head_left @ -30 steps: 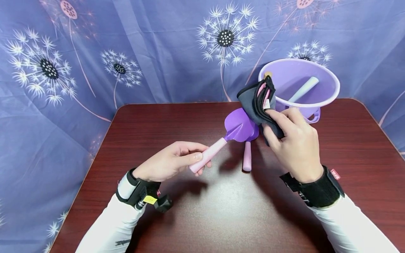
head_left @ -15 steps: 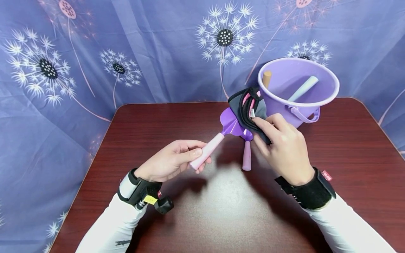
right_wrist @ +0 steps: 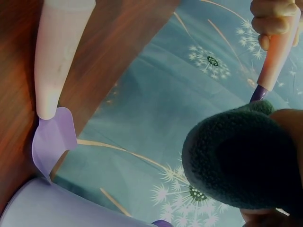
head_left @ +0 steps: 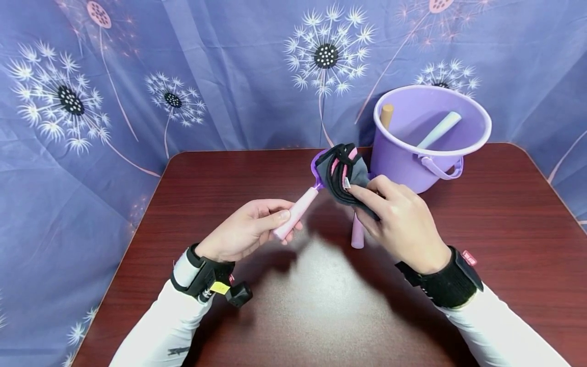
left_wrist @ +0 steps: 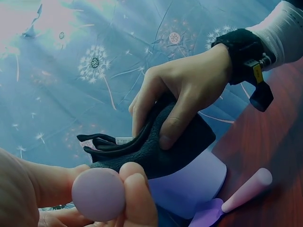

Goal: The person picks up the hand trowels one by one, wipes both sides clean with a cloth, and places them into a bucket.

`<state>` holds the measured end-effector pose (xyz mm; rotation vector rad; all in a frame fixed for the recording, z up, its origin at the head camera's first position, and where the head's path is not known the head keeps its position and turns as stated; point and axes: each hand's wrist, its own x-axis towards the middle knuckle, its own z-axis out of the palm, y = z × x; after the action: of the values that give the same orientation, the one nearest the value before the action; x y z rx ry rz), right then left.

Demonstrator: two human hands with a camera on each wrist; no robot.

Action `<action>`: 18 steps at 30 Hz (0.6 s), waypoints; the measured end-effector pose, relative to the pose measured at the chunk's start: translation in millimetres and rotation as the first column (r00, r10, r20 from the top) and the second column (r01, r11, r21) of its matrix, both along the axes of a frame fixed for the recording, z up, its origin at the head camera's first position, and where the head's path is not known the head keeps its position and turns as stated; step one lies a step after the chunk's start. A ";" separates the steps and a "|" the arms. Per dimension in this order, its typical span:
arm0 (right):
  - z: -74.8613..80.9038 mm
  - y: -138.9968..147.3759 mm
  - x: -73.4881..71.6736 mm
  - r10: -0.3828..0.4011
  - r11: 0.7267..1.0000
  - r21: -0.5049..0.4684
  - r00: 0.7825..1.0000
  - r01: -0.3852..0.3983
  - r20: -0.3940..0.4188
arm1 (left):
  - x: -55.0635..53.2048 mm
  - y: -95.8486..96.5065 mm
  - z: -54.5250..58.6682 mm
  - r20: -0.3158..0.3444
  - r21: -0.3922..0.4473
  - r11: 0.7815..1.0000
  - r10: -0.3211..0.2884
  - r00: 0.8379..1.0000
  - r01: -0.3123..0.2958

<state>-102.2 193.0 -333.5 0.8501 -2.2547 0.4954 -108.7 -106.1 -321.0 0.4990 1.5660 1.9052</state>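
Note:
My left hand (head_left: 249, 229) grips the pink handle of a purple trowel (head_left: 295, 213), its blade raised and pointing away. In my right hand (head_left: 403, 221) is a folded dark grey cloth item (head_left: 341, 176) with black edging, pink inner layers and a white tag; its exact kind is unclear. The folds lie against the blade and hide most of it. A second pink-handled trowel (head_left: 357, 233) rests on the table beneath, its blade mostly hidden in the head view. The right wrist view shows that purple blade (right_wrist: 57, 135) beside the bucket.
A light purple bucket (head_left: 401, 160) stands at the back right, handle hanging at its front. Inside lean a tan handle (head_left: 387, 116) and a pale blue handle (head_left: 440, 130). Behind the brown table (head_left: 206, 178) hangs a blue dandelion-print curtain (head_left: 243, 71).
The right hand has brought the folded cloth left and down, away from the bucket, over the held trowel's blade. The left hand has shifted only slightly, still holding its trowel.

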 end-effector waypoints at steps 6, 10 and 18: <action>1.7 -1.4 0.9 0.037 0.999 0.037 0.999 -0.038 0.022 | -1.7 -0.2 -0.9 -0.001 -0.024 0.998 0.052 0.999 -0.052; 4.6 1.0 1.4 0.047 0.996 0.076 0.998 -0.051 0.049 | -2.2 -0.7 -1.0 -0.010 -0.035 0.996 0.083 0.997 -0.083; 9.7 7.1 2.8 0.043 0.989 0.133 0.992 -0.059 0.122 | -2.6 -2.4 0.2 -0.148 -0.153 0.967 0.180 0.972 -0.203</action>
<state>-99.5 200.1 -323.9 0.9726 -2.4030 0.4284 -111.3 -108.4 -320.8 0.4216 1.9040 1.8910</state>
